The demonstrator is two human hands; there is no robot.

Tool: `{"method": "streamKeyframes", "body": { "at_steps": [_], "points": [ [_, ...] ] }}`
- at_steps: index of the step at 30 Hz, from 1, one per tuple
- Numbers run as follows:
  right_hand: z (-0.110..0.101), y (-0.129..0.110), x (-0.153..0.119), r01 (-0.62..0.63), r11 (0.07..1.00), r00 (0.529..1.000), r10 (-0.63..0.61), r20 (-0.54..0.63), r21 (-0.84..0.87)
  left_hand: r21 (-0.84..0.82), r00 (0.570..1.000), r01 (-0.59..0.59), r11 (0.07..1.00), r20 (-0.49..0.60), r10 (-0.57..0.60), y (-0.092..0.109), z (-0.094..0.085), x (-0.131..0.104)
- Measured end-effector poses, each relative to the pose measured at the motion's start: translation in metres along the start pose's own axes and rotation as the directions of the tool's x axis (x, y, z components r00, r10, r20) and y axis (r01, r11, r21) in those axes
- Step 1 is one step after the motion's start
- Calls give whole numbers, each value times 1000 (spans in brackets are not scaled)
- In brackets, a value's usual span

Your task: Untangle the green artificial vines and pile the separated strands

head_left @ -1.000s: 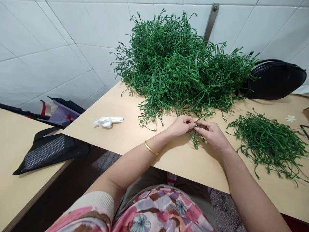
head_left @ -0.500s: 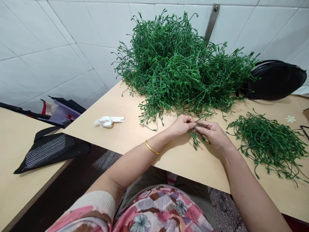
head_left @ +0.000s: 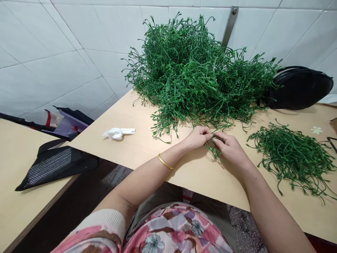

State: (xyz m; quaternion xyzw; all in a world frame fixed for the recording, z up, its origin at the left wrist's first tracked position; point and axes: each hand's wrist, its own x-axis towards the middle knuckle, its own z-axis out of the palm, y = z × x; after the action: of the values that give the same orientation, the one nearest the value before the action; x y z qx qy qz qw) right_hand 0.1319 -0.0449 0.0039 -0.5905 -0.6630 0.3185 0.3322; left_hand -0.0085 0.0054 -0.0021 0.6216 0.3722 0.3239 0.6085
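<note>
My left hand and my right hand meet over the table, fingertips pinched close together. Between them is a small sprig of green artificial stems, its budded ends hanging below the fingers. Both hands grip it; the exact spot where the fingertips join is partly hidden. Just behind the hands rises a large heap of the same green stems. To the right of my right hand lies a smaller, flatter pile of stems.
The pale wooden table stands against a white tiled wall. A crumpled white tissue lies on the left. On the right are a black bag and a pale flower piece. A black mesh pouch rests on the left-hand table.
My right hand has turned slightly inward and its fingers are more curled. The hanging ends of the sprig are drawn closer together. The piles have not moved.
</note>
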Motion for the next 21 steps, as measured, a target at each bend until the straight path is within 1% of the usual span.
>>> {"method": "streamKeyframes", "body": {
  "at_steps": [3,6,8,10,11,12,14,15,16,17,18,20,21],
  "points": [
    [1,-3,-2,-11,996,999,8,-35,-85,28,999,-24,999,-39,25,-4,1,2],
    [1,-4,-3,33,979,998,-44,-48,-203,-9,998,-20,1000,-67,20,-5,4,2],
    [3,-6,-5,48,927,995,-76,-60,-371,-42,996,-13,999,-89,9,-6,8,2],
    [6,-10,-9,40,834,992,-99,-79,-550,-51,993,-5,999,-117,-1,-7,11,5],
    [9,-15,-13,49,796,991,-112,-68,-604,-46,989,-3,999,-149,-4,-8,12,7],
    [12,-20,-18,78,776,991,-128,-34,-626,-40,980,5,999,-197,-13,-8,12,9],
    [16,-32,-29,185,787,981,-179,70,-588,-39,952,46,998,-301,-55,-7,11,13],
    [16,-38,-34,236,808,971,-215,103,-540,-48,939,68,997,-333,-80,-6,9,14],
    [14,-43,-38,264,833,964,-247,100,-487,-60,936,81,995,-339,-96,-4,8,15],
    [10,-46,-40,256,864,964,-261,49,-434,-70,943,80,994,-317,-98,-3,6,14],
    [4,-46,-40,218,900,967,-250,-40,-378,-79,957,66,995,-277,-85,-2,5,13],
    [-11,-41,-36,112,966,960,-166,-227,-233,-95,979,33,995,-198,-51,-1,3,8],
    [-18,-36,-32,68,985,950,-111,-290,-156,-104,985,28,994,-169,-45,-1,2,6]
  ]
}}
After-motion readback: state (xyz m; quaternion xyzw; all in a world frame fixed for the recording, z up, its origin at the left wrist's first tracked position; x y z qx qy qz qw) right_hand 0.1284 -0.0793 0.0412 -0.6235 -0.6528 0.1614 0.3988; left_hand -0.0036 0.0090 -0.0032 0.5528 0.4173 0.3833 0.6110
